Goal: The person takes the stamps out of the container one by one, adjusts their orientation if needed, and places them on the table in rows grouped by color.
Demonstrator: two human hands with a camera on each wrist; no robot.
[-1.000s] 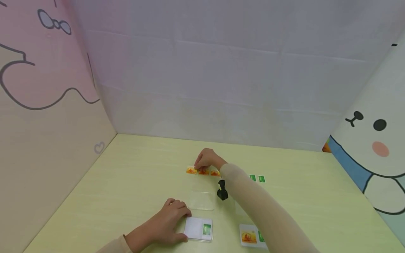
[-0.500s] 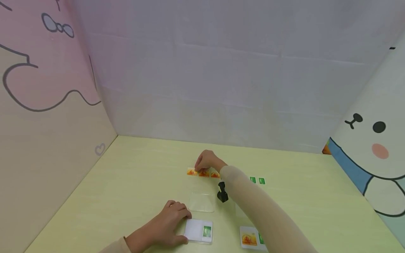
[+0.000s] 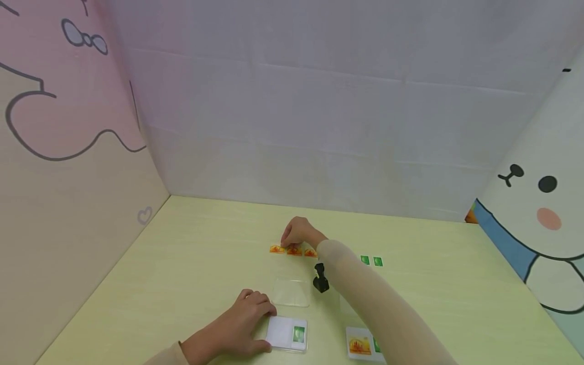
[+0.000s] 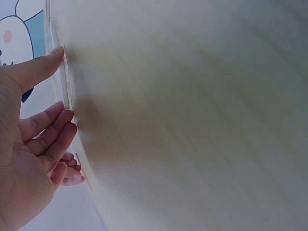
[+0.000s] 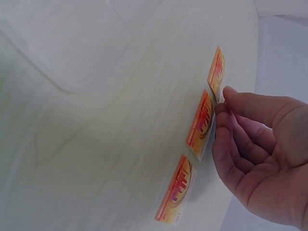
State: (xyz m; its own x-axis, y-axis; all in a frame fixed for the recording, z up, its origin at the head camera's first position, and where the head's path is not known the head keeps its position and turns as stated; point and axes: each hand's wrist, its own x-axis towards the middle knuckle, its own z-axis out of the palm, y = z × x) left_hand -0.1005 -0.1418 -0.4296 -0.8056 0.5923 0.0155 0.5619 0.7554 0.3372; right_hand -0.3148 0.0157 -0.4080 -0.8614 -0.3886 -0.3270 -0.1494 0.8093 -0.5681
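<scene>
The left hand (image 3: 244, 324) grips the case (image 3: 280, 332) at two corners, thumb opposite fingers. Beyond the case, the right hand (image 3: 296, 232) pinches the leftmost sticker (image 5: 216, 67): rectangular, orange-yellow with a red motif, one corner bent upward.

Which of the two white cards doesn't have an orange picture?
The white card the left hand touches: it shows only a green picture. The other card, partly behind the right sleeve, also has an orange picture.
</scene>
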